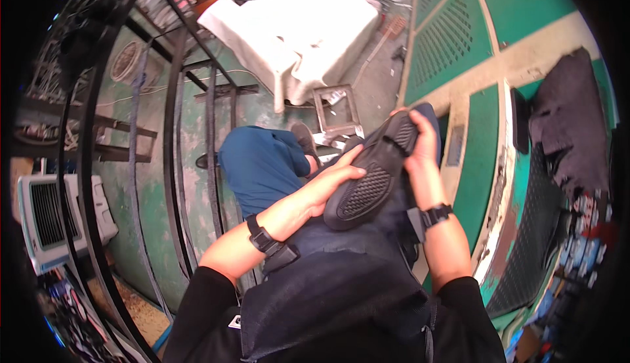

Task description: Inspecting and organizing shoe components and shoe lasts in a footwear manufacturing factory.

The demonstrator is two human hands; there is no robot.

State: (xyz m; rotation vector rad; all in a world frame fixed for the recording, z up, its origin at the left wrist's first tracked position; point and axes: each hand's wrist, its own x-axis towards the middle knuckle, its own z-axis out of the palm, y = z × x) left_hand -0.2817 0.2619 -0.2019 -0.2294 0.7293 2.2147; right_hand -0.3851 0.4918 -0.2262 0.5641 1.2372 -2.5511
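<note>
The person holds a black shoe sole-up above the lap, between both hands. The left hand has its grip closed along the shoe's near side, fingers laid over the edge of the sole. The right hand clamps the toe end from the far side, fingers curled around it. Each wrist carries a black strap.

The shoe sits clear of the surroundings: a blue trouser leg lies just beyond it to the left, and a green metal panel with a chipped white edge runs close by on the right. Black curved bars fence the left side. Open green floor lies beyond the bars. A white cloth-covered desk stands well apart ahead. A small metal frame rests on the floor near it; its contents cannot be told.
</note>
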